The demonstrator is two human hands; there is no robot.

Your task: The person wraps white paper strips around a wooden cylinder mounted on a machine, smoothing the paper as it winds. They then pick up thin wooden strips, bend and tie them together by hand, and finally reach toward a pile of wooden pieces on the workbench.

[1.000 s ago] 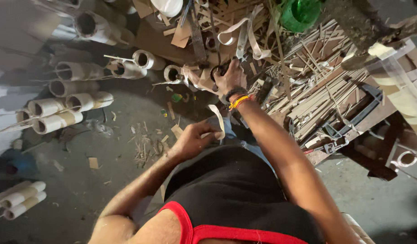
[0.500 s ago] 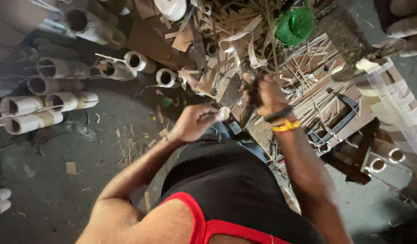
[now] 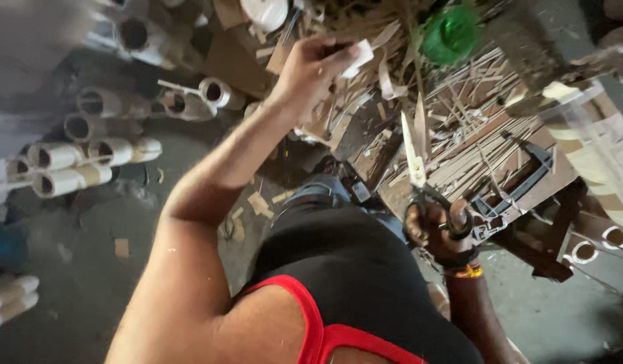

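Head view: looking straight down over a black-and-red top at 2 bare arms.
Left hand (image 3: pixel 311 67): stretched out and up, fingers curled round a small pale strip piece (image 3: pixel 357 57), pinched at the fingertips above the scrap heap.
Right hand (image 3: pixel 438 232): closed through the dark handles of a pair of scissors (image 3: pixel 419 178); the long pale blades point upward, slightly parted, over the bench edge. Orange and dark bands sit on that wrist.
Bench (image 3: pixel 527 168): low wooden surface at right, littered with thin pale strips and offcuts; a dark clamp-like frame (image 3: pixel 527 178) lies on it.
Floor (image 3: pixel 89 283): grey concrete, dusty, dotted with small cut scraps.
Tubes (image 3: pixel 82 162): a stack of pale cardboard tubes lies at left, open ends facing us, hollow as far as shows.
Green container (image 3: pixel 449 34): round, at the top beside the scrap pile; contents too blurred to tell.
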